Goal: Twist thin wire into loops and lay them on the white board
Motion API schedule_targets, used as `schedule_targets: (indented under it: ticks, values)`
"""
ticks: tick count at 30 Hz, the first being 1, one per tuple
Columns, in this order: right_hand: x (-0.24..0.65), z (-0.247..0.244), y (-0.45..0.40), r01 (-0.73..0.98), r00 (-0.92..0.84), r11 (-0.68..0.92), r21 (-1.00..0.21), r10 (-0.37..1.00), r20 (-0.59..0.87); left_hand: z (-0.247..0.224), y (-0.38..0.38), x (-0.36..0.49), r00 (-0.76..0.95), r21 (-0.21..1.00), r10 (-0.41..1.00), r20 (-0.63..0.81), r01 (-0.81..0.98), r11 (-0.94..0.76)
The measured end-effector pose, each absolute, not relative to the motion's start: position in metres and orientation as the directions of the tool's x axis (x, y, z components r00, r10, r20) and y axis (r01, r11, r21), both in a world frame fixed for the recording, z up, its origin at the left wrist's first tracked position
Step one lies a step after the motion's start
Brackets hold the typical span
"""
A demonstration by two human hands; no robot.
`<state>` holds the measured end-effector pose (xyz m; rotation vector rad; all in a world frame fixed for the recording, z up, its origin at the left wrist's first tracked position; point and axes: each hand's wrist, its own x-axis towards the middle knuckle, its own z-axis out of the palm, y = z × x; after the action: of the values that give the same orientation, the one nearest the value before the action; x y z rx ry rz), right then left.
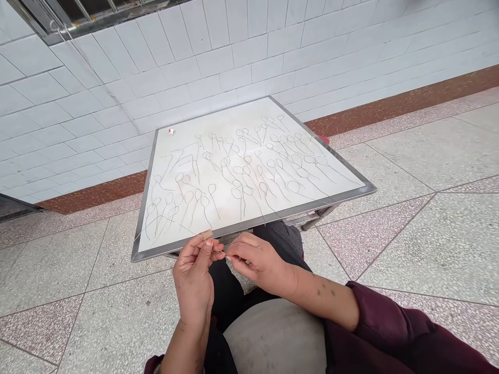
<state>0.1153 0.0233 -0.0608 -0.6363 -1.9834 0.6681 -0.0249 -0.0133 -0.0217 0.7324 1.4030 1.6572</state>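
Observation:
Just in front of the table's near edge, my left hand [197, 267] is closed, thumb against fingers, on a thin wire [223, 253]. A small tan piece [206, 235] shows at its fingertips; whether it is held or wrapped round a finger I cannot tell. Close beside it, my right hand [255, 259] pinches the same wire at the fingertips. A fine strand runs from the left hand out over the tabletop. Many thin looped wires [241, 192], each a small ring with a tail, lie spread across the white table [230, 221].
A grey metal rim [249, 224] edges the table, which stands by a white tiled wall [218, 62]. A small red and white object [171, 132] sits in its far left corner. Speckled floor [421, 244] surrounds it. My legs reach under the near edge.

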Motion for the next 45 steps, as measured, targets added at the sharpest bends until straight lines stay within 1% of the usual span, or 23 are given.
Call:
schedule_targets:
  ticks: [3, 7, 10, 12, 13, 15, 17, 19, 22, 25, 29, 32, 34, 36, 38, 41, 45]
  values:
    - [0.116, -0.063, 0.023, 0.187, -0.48, 0.766, -0.615, 0.617, 0.624, -0.022, -0.014, -0.025, -0.494, 0.979, 0.865, -0.086, -0.201, -0.018]
    - [0.117, -0.063, 0.023, 0.191, -0.515, 0.787, -0.586, 0.589, 0.623, -0.022, -0.014, -0.025, -0.501, 0.982, 0.861, -0.091, -0.187, -0.005]
    - [0.116, -0.064, 0.024, 0.212, -0.538, 0.814, -0.541, 0.559, 0.631, -0.024, -0.013, -0.026, -0.501, 0.983, 0.861, -0.085, -0.183, -0.01]
    - [0.115, -0.065, 0.024, 0.216, -0.535, 0.806, -0.552, 0.57, 0.623, -0.025, -0.013, -0.026, -0.498, 0.982, 0.863, -0.082, -0.19, -0.016]
    - [0.115, -0.065, 0.024, 0.214, -0.525, 0.78, -0.588, 0.599, 0.604, -0.025, -0.013, -0.026, -0.496, 0.981, 0.864, -0.081, -0.194, -0.02]
    - [0.115, -0.065, 0.024, 0.185, -0.486, 0.674, -0.715, 0.695, 0.529, -0.025, -0.013, -0.027, -0.497, 0.979, 0.865, -0.072, -0.202, -0.034]
    - [0.116, -0.063, 0.024, 0.119, -0.447, 0.496, -0.86, 0.8, 0.4, -0.024, -0.013, -0.028, -0.503, 0.976, 0.863, -0.053, -0.209, -0.062]
    - [0.118, -0.06, 0.023, 0.023, -0.432, 0.304, -0.952, 0.862, 0.265, -0.023, -0.014, -0.029, -0.5, 0.971, 0.865, -0.028, -0.218, -0.094]
    - [0.118, -0.055, 0.022, -0.099, -0.465, 0.082, -0.992, 0.877, 0.119, -0.021, -0.015, -0.029, -0.476, 0.969, 0.879, 0.002, -0.217, -0.12]
    - [0.117, -0.053, 0.023, -0.17, -0.517, -0.075, -0.983, 0.856, 0.024, -0.02, -0.016, -0.027, -0.46, 0.97, 0.888, 0.026, -0.203, -0.133]
    - [0.114, -0.051, 0.024, -0.262, -0.549, -0.225, -0.938, 0.835, -0.047, -0.02, -0.016, -0.026, -0.461, 0.961, 0.886, 0.043, -0.223, -0.162]
    - [0.114, -0.046, 0.024, -0.32, -0.586, -0.377, -0.869, 0.799, -0.131, -0.023, -0.016, -0.026, -0.456, 0.95, 0.889, 0.049, -0.253, -0.182]
    - [0.115, -0.041, 0.025, -0.325, -0.653, -0.513, -0.795, 0.73, -0.204, -0.024, -0.015, -0.026, -0.447, 0.947, 0.893, 0.053, -0.261, -0.187]
    - [0.116, -0.038, 0.025, -0.296, -0.737, -0.649, -0.701, 0.622, -0.265, -0.024, -0.015, -0.026, -0.45, 0.945, 0.891, 0.054, -0.265, -0.191]
    - [0.116, -0.037, 0.026, -0.277, -0.796, -0.752, -0.598, 0.528, -0.295, -0.024, -0.015, -0.025, -0.454, 0.943, 0.89, 0.046, -0.275, -0.189]
    - [0.115, -0.038, 0.026, -0.296, -0.827, -0.822, -0.486, 0.476, -0.301, -0.024, -0.015, -0.024, -0.448, 0.936, 0.894, 0.02, -0.305, -0.174]
    - [0.111, -0.044, 0.025, -0.318, -0.836, -0.858, -0.403, 0.454, -0.307, -0.025, -0.016, -0.024, -0.451, 0.931, 0.892, -0.01, -0.329, -0.156]
